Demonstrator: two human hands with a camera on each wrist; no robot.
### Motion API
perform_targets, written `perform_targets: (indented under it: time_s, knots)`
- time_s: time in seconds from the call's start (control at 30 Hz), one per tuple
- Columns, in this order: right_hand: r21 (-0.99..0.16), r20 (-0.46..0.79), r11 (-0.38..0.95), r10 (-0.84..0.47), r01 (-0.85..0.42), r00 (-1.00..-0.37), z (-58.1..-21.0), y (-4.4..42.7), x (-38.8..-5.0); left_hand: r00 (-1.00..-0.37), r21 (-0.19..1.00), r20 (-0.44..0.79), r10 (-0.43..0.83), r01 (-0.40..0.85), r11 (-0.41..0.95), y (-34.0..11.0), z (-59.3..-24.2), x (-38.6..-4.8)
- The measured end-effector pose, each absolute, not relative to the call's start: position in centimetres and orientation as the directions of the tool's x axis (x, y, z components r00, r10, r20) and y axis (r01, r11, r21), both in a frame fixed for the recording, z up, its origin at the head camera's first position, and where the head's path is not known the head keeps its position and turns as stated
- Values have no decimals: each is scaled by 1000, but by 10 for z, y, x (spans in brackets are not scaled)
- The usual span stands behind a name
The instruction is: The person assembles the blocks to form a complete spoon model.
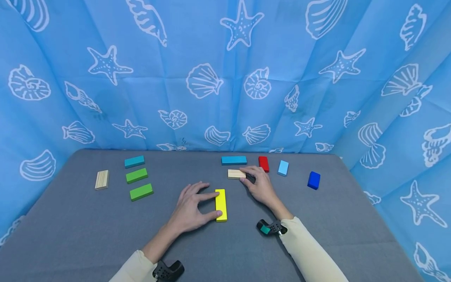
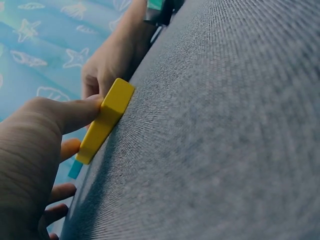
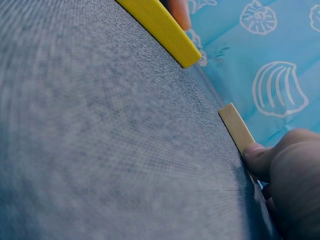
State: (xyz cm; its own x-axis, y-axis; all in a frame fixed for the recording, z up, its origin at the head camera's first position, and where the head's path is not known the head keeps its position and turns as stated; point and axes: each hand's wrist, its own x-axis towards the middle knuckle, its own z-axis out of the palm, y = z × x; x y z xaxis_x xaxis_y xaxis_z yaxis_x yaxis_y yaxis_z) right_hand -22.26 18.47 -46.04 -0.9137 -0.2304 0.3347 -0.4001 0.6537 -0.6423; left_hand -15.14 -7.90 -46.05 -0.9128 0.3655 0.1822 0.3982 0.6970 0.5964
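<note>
A long yellow block point(image 1: 220, 205) lies lengthwise near the middle of the grey cloth. My left hand point(image 1: 190, 207) is at its left side, thumb and forefinger fairly straight and spread apart, their tips touching it; the other fingers extend beyond. In the left wrist view the thumb tip meets the yellow block point(image 2: 106, 120) near its closer end. Farther back, my right hand point(image 1: 260, 184) pinches the right end of a small plain wooden block point(image 1: 235, 174) between thumb and forefinger. That wooden block point(image 3: 235, 126) lies flat on the cloth in the right wrist view.
Behind the wooden block lies a teal block point(image 1: 234, 160). Rightward are a red block point(image 1: 263, 163), a light blue block point(image 1: 283, 168) and a dark blue block point(image 1: 313, 180). At left are another teal block point(image 1: 134, 161), two green blocks point(image 1: 141, 192) and a wooden block point(image 1: 101, 179). A blue curtain point(image 1: 225, 98) hangs behind.
</note>
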Motion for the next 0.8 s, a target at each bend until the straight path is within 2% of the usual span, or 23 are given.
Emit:
perform_targets:
  time_s: [0.37, 0.6, 0.8]
  knots:
    - [-684, 325, 616, -223, -391, -919, -455, 177, -219, -917, 595, 172, 360, 389, 704, -78, -460, -152]
    - [-713, 268, 574, -307, -402, -913, -448, 157, -208, -916, 601, 172, 364, 390, 698, -79, -459, -151]
    - [-724, 217, 577, -329, -378, -919, -450, 147, -204, -916, 613, 168, 364, 386, 690, -79, -459, -152]
